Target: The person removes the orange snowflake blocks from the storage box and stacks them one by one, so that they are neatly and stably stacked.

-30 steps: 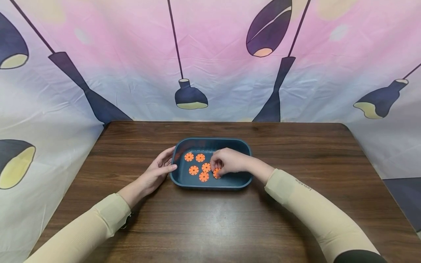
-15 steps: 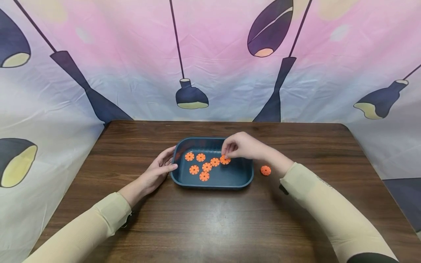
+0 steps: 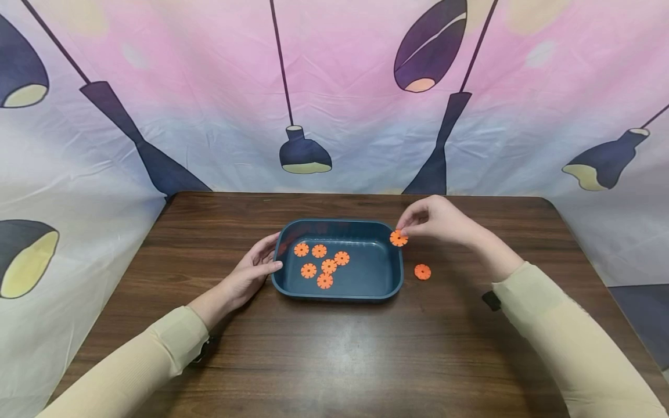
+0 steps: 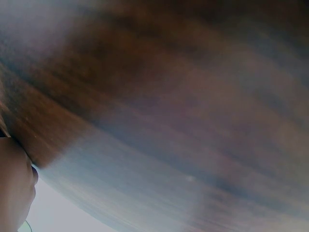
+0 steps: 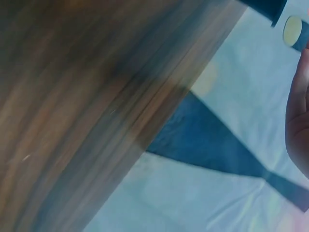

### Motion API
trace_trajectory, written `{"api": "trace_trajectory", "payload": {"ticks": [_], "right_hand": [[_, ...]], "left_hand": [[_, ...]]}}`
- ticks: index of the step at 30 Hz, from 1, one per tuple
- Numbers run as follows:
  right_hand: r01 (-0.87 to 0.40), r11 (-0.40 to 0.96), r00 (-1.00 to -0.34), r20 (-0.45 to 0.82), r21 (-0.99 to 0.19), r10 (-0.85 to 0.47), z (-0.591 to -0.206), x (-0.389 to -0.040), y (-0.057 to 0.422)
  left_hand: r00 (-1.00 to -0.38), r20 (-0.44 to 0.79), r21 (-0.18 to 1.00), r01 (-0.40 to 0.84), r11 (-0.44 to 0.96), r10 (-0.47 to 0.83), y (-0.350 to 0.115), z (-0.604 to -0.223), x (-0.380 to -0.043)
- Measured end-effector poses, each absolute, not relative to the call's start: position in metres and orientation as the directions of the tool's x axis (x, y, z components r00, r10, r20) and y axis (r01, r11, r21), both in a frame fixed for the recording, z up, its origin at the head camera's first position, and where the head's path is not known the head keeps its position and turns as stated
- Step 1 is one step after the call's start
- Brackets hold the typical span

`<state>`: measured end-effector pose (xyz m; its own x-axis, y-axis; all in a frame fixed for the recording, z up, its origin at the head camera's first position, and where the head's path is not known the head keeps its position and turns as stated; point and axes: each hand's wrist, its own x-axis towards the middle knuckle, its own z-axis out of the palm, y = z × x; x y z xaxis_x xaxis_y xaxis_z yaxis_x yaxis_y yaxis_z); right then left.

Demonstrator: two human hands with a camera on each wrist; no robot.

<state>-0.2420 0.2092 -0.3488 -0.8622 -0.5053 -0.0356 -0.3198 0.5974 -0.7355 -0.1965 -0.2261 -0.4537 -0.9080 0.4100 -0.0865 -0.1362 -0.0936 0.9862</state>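
In the head view a dark blue rectangular tray sits on the table. Several flat orange notched discs lie in its left and middle part. My left hand holds the tray's left end, thumb over the rim and fingers along the outer wall. Between thumb and fingertips my right hand pinches one orange notched disc, raised at the tray's right rim. Another orange disc rests on the table right of the tray. Only part of the right hand shows in the right wrist view.
The dark wood table reaches back to a printed cloth with hanging-lamp drawings. In the right wrist view a tray corner appears at the top. The left wrist view shows mostly blurred tabletop.
My right hand has lifted an orange disc from inside the tray and carried it right to the rim. The disc on the table, earlier hidden under the arm, shows. My left hand stays put.
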Motion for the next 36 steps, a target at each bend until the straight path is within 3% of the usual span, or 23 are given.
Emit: {"api": "trace_trajectory", "payload": {"ticks": [6, 18, 36], "right_hand": [[-0.255, 0.621, -0.893, -0.066, -0.742, -0.446, -0.357, -0.238, 0.238], [-0.151, 0.579, -0.884, -0.153, -0.802, -0.442, -0.39, -0.228, 0.265], [-0.156, 0.575, -0.843, -0.195, -0.803, -0.501, -0.417, -0.226, 0.261]], "left_hand": [[-0.909, -0.095, 0.986, -0.142, -0.088, 0.407, -0.227, -0.454, -0.195], [-0.908, -0.093, 0.987, -0.137, -0.081, 0.409, -0.227, -0.455, -0.195], [-0.913, -0.077, 0.989, -0.12, -0.084, 0.401, -0.225, -0.452, -0.196]]}}
